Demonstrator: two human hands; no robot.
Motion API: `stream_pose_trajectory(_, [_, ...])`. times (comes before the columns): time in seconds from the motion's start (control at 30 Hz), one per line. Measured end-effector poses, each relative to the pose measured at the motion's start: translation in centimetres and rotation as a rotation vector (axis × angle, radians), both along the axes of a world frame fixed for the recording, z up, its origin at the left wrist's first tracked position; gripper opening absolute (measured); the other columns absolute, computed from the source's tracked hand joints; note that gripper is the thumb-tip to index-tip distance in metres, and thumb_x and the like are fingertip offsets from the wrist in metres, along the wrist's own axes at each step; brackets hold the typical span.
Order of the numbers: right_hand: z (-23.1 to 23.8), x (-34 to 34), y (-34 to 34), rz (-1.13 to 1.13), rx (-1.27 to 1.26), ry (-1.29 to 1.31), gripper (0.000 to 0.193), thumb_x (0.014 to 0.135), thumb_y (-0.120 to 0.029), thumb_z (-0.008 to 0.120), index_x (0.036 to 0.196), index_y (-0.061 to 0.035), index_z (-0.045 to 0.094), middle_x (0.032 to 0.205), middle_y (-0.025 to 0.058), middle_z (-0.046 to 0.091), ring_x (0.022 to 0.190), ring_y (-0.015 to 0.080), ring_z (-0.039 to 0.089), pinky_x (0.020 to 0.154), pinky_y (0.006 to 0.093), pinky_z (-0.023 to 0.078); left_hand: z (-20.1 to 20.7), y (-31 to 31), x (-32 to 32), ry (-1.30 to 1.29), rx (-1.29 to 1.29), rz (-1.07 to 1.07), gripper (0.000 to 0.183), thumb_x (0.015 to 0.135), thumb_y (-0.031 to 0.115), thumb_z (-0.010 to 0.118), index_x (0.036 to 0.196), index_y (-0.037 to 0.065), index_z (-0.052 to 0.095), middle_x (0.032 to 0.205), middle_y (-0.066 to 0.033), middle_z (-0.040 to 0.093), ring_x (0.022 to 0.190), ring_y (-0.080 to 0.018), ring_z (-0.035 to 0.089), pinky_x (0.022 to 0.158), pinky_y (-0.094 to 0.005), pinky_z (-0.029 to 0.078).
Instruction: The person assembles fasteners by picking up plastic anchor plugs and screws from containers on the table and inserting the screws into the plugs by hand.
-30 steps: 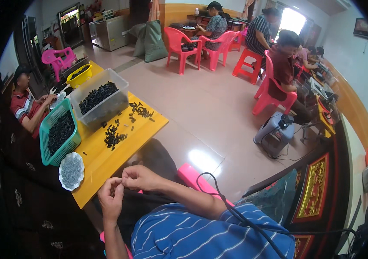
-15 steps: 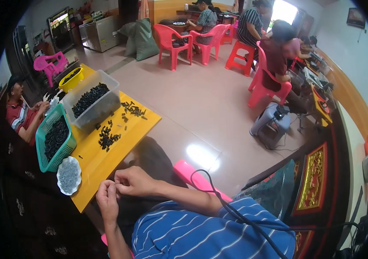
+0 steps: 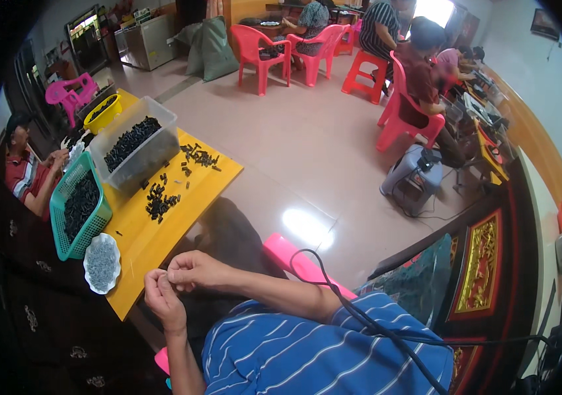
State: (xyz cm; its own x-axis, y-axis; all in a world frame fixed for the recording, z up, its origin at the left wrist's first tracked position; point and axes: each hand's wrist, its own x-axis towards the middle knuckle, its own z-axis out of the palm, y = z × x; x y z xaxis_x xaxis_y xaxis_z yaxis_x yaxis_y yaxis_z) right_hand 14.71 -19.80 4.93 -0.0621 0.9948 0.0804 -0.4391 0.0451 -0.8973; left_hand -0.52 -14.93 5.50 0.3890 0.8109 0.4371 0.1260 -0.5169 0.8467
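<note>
My left hand (image 3: 164, 304) and my right hand (image 3: 194, 270) meet over my lap, just off the near edge of the yellow table (image 3: 137, 263). Both are closed in a pinch, fingertips touching or nearly so. Whatever sits between them is too small to make out. Closest to my left hand stands a white scalloped dish (image 3: 117, 271) of small grey pieces. Small black cylindrical parts (image 3: 160, 203) lie in a loose pile on the tabletop, with a second group (image 3: 200, 157) near the far corner.
A teal basket (image 3: 61, 247) and a clear plastic bin (image 3: 137, 172), both holding black parts, stand on the table, a yellow bowl (image 3: 115, 108) behind them. A person in red (image 3: 23, 178) sits across. Black cables (image 3: 366, 329) cross my right side. Pink chairs (image 3: 259, 56) stand farther off.
The whole view has shifted slightly. My hands stay together, the left turned a little with its fingers more curled. The pile of black parts looks the same.
</note>
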Motion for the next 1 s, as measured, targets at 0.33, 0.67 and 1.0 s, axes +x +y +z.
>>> stream_pose_trajectory(0.33, [0.1,-1.2,0.1,-0.036,0.042,0.165,0.015,0.098,-0.023,0.062,0.095,-0.0093,0.06,0.077,-0.001,0.062,0.068,0.0061,0.058,0.062,0.0198,0.046,1.5,-0.5,-0.6,-0.205,-0.069,-0.005,0.018,0.106,0.017,0.049,0.097,0.003,0.055,0.079,0.0009,0.05,0.065,-0.0056,0.042,0.058,-0.0213,0.036])
stream_pose_trajectory(0.67, [0.2,-1.5,0.4,-0.185,0.02,0.214,0.016,0.102,-0.026,0.056,0.101,-0.0099,0.054,0.078,-0.001,0.06,0.065,0.0061,0.056,0.061,0.0202,0.046,2.2,-0.1,-0.8,0.118,0.117,-0.013,0.013,0.102,0.012,0.057,0.097,0.001,0.061,0.078,0.0004,0.057,0.064,-0.0063,0.049,0.059,-0.0241,0.042])
stream_pose_trajectory(1.0, [0.3,-2.2,-0.1,-0.273,0.143,-0.037,0.017,0.105,-0.022,0.053,0.101,-0.005,0.053,0.077,-0.0004,0.057,0.066,0.0062,0.055,0.059,0.0227,0.047,3.1,-0.8,0.0,0.1,0.203,0.042,0.008,0.096,0.007,0.06,0.095,-0.001,0.06,0.083,-0.0139,0.062,0.071,-0.0276,0.061,0.065,-0.0367,0.049])
